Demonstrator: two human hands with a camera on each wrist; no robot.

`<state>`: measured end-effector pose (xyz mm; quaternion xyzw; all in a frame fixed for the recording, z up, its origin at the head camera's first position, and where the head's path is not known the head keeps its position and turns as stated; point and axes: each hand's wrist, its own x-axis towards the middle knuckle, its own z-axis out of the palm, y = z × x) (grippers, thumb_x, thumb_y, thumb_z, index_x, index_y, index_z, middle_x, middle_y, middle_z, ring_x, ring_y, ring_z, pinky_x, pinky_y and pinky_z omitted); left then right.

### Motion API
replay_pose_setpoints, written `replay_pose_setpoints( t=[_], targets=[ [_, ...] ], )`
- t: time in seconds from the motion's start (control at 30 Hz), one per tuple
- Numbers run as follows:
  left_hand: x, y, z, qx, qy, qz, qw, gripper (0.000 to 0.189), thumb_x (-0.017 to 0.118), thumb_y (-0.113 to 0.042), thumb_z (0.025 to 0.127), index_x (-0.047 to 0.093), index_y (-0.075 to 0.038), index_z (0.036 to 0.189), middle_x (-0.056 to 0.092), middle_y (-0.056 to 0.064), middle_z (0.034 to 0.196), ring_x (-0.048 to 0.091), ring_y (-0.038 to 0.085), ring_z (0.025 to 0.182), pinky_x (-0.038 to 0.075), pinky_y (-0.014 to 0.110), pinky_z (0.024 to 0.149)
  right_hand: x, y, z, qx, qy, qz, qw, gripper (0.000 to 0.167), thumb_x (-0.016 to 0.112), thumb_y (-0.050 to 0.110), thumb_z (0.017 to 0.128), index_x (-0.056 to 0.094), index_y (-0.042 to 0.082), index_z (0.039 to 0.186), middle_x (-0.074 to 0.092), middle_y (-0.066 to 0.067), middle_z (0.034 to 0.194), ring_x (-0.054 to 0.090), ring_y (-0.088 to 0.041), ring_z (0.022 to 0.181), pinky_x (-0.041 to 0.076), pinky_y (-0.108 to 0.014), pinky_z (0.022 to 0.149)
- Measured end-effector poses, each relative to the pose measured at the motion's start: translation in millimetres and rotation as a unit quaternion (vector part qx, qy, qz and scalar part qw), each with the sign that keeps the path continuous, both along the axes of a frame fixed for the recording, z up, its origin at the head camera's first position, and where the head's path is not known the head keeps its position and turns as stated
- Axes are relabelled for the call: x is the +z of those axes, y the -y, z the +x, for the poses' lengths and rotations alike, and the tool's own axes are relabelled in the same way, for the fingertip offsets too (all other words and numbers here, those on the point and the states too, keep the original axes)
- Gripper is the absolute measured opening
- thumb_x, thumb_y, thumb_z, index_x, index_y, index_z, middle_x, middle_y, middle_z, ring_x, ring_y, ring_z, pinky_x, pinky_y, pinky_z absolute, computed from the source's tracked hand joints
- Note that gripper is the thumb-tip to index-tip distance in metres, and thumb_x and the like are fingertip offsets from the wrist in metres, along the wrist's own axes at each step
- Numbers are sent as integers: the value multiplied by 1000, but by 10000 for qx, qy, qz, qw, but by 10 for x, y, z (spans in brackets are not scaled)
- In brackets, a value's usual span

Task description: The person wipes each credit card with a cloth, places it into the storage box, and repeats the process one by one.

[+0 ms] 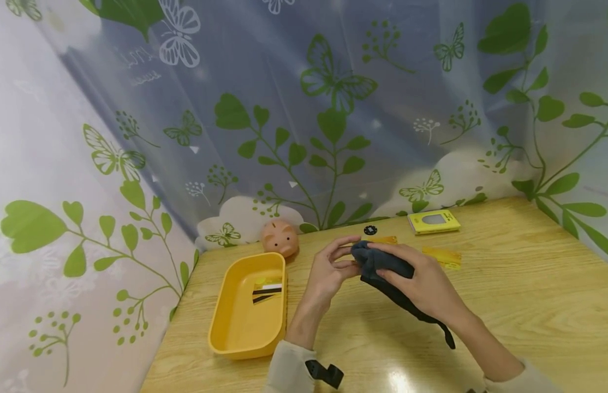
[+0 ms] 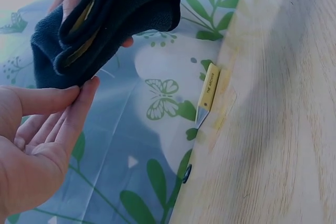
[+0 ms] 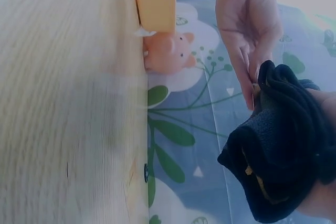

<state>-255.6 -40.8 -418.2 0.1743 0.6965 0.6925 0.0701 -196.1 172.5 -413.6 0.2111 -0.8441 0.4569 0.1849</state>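
Note:
Above the table, both hands hold a folded piece of dark blue fleece cloth (image 1: pixel 380 263). A thin black tail (image 1: pixel 422 314) hangs from it toward the right forearm. My right hand (image 1: pixel 427 275) grips the bundle from the right, thumb on the near side and fingers over the top. In the left wrist view, thumb and forefinger of my left hand (image 2: pixel 39 142) pinch the lower corner of the fleece (image 2: pixel 123 27). Slivers of yellow show between its folds there, and also in the right wrist view on the fleece (image 3: pixel 278 140). What the yellow belongs to is mostly hidden.
A yellow bin (image 1: pixel 247 333) stands to the left with black-striped cards (image 1: pixel 267 292) inside. Behind it sits a pink piggy bank (image 1: pixel 280 240). Along the back are a black disc (image 1: pixel 370 230), a yellow box (image 1: pixel 434 222) and an orange-yellow card (image 1: pixel 443 256). A patterned curtain (image 1: pixel 284 71) hangs behind.

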Motion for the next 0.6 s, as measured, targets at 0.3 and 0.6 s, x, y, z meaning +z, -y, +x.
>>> replay_pose_setpoints(
  t=[0.3,0.6],
  targets=[
    [15,17,3,127,162,253,9995,56,73,15,86,69,-10,136,66,18,119,75,26,88,62,46,85,15,-148,-53,-181,110,-164,9996,53,75,15,97,61,28,147,64,-9,142,64,-37,123,59,-43,87],
    [38,49,-19,244,276,360,9987,55,70,16,87,68,-8,136,65,15,119,71,22,88,62,45,85,52,-274,-82,-455,156,-185,9987,51,74,19,98,62,29,146,61,-13,146,59,-43,129,55,-61,92]
  ],
)
